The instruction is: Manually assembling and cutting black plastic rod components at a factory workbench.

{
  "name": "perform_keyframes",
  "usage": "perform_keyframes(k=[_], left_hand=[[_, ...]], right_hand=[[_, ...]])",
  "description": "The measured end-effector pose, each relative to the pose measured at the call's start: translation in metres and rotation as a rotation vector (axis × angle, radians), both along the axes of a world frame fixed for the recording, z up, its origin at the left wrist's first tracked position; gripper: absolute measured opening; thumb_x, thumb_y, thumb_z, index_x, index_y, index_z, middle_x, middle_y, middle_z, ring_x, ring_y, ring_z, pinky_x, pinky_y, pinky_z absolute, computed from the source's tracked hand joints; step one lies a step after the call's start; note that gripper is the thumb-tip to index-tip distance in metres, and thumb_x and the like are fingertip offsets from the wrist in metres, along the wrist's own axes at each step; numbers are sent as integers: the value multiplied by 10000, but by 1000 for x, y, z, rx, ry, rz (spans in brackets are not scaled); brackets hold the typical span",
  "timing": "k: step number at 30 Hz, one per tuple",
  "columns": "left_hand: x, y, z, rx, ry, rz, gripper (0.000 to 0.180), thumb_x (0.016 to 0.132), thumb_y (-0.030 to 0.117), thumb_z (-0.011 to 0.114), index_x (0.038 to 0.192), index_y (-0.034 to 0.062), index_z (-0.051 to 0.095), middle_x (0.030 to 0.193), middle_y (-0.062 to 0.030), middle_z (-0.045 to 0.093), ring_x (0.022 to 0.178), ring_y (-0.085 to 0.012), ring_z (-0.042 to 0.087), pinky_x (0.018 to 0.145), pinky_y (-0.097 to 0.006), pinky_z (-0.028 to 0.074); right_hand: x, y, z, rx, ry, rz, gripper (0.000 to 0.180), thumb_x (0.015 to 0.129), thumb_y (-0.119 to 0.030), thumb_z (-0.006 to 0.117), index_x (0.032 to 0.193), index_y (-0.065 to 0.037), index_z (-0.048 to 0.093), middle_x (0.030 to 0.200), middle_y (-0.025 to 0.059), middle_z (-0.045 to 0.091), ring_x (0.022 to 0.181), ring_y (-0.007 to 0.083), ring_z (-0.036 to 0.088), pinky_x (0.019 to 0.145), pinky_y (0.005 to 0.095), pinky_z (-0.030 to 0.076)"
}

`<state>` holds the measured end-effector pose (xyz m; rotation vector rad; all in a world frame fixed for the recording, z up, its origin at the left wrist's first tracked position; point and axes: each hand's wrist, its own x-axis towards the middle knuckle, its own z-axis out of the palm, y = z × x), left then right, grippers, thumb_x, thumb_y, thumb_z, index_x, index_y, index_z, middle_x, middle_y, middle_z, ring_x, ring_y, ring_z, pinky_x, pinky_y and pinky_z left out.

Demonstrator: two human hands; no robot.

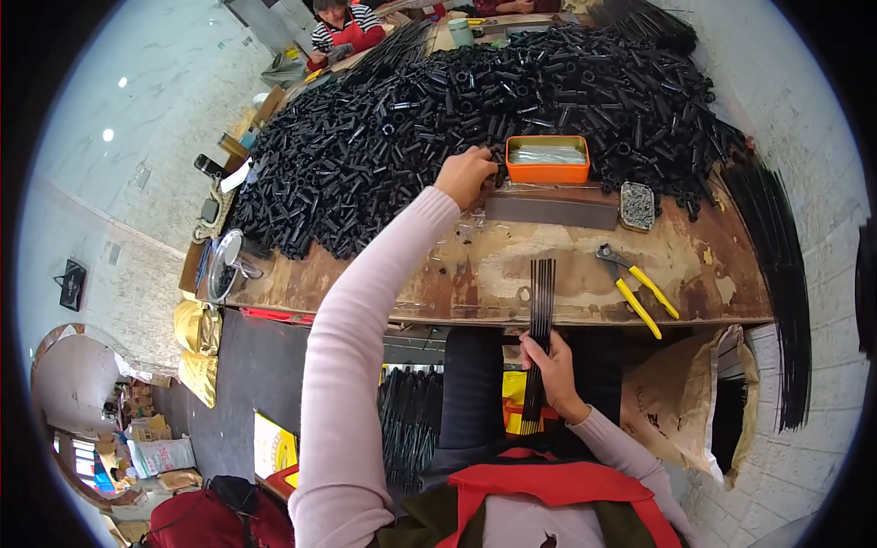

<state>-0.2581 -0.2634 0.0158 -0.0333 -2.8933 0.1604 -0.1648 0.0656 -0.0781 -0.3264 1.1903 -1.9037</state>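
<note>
The right hand (554, 370) is closed round a slim bundle of thin black rods (542, 297), upright at the near edge of the table (438, 292), their far ends apparently bare. The left hand (466, 175) reaches far, fingers bent, to the near edge of the pile of black tubular pieces (457, 100), just left of the orange tin (548, 173); whether it has hold of a piece I cannot tell. The work seems far from finished: a bundle is gathered, but no piece shows on its far ends, the pile is large, and more rods (781, 301) stand at the right. The pliers (638, 308) lie unused. The left fingertips are hidden, the right fingers cover the rods' middle, the rods are too close-set to count, and the far co-worker (347, 35) is cut off by the rim
</note>
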Motion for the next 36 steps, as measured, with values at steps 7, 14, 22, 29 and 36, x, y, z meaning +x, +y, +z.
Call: perform_keyframes(k=[7, 14, 22, 29, 36], left_hand=[[24, 22, 27, 144, 144, -108, 231, 687, -6, 678, 902, 76, 660, 1004, -68, 613, 993, -279, 579, 779, -378, 515], [91, 93, 1, 1022, 312, 179, 247, 814, 109, 743, 1031, 14, 675, 909, -54, 682, 798, -151, 641, 733, -284, 507], [184, 257, 81, 1596, -275, -408, 254, 828, 16, 689, 1072, -28, 631, 1012, -56, 697, 843, -131, 651, 768, -276, 524], [253, 195, 53, 1703, 437, 224, 165, 943, 192, 612, 939, 28, 632, 847, -25, 628, 699, -71, 546, 582, -224, 422], [254, 234, -60, 2151, 860, 433, 187, 984, 216, 571, 1033, 37, 552, 908, -37, 613, 672, -76, 531, 548, -215, 396]], right_hand=[[-5, -3, -8, 12, 77, -51, 121, 952, -117, 588, 994, -6, 568, 716, 3, 530, 613, 78, 506, 569, 220, 397], [13, 8, 6, -96, 63, -26, 324, 1030, -289, 459, 1047, 15, 571, 802, 61, 585, 655, 118, 558, 614, 265, 471], [44, 59, -48, 69, 1390, 154, 362, 1004, -294, 487, 1064, 30, 638, 989, 99, 657, 846, 238, 645, 772, 342, 528], [102, 70, 35, 99, 73, 91, 171, 930, -108, 631, 977, 56, 645, 744, 83, 651, 650, 133, 628, 642, 273, 535], [109, 69, 28, 87, 41, 70, 147, 940, -99, 621, 979, 42, 627, 778, 89, 658, 692, 153, 645, 677, 293, 551]])
